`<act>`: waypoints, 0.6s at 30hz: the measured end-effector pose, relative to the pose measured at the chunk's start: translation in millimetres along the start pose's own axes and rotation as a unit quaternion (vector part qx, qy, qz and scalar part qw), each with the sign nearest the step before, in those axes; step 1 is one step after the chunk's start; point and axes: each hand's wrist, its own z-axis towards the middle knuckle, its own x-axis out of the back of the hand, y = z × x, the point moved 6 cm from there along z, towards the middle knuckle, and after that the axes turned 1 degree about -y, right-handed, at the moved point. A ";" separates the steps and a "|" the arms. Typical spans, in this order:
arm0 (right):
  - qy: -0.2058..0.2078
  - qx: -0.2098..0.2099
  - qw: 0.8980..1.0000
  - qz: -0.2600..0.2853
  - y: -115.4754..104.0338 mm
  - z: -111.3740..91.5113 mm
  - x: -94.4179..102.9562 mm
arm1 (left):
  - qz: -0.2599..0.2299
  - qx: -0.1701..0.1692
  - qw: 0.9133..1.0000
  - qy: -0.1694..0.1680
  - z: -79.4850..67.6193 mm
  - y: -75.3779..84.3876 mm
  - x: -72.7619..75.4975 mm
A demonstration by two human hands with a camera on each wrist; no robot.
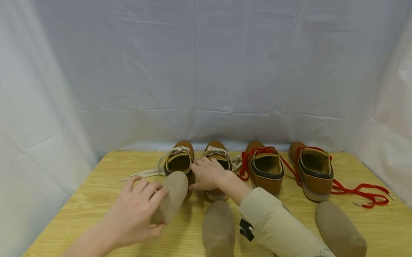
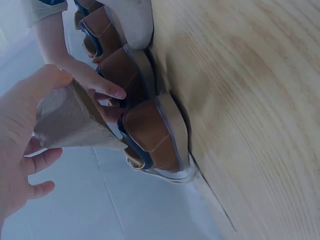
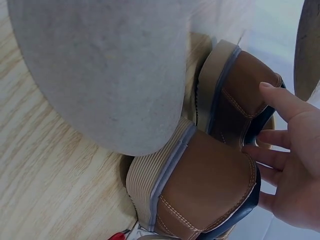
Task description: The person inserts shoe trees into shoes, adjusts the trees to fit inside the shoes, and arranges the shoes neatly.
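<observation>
My left hand [image 1: 137, 209] holds a grey-brown moulded shoe insert [image 1: 176, 194] between thumb and fingers, raised beside the leftmost brown shoe [image 1: 186, 146]. In the left wrist view the insert [image 2: 70, 122] looks like a thin, hollow shell. My right hand [image 1: 208, 174] reaches in between the two shoes with cream laces. Its thumb and fairly straight fingers [image 3: 274, 137] are right at the leftmost shoe's collar in the right wrist view. The second shoe [image 3: 210, 180] sits just beside that hand, partly covered by it in the head view.
Two brown shoes with red laces, one in the middle [image 1: 268, 184] and one at right [image 1: 317, 184], stand along the back. A shoe insert [image 1: 218, 230] lies in front of the second shoe, another insert [image 1: 340, 230] at right. White sheeting [image 1: 195, 67] encloses the wooden table [image 1: 101, 192].
</observation>
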 end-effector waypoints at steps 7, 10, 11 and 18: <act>-0.007 0.002 1.000 0.002 0.2 -0.2 0.5 | -0.018 0.018 1.000 0.008 2.3 -15.5 -0.5; -0.009 0.002 1.000 0.002 -0.2 -0.6 0.8 | -0.020 0.017 1.000 0.013 3.4 -21.2 -1.2; -0.010 0.002 1.000 0.002 -0.4 -0.8 1.0 | -0.019 0.014 1.000 0.015 3.9 -22.7 -1.8; -0.006 0.003 1.000 0.004 -0.5 -1.2 0.8 | 0.009 -0.006 1.000 0.006 7.9 -30.1 -9.4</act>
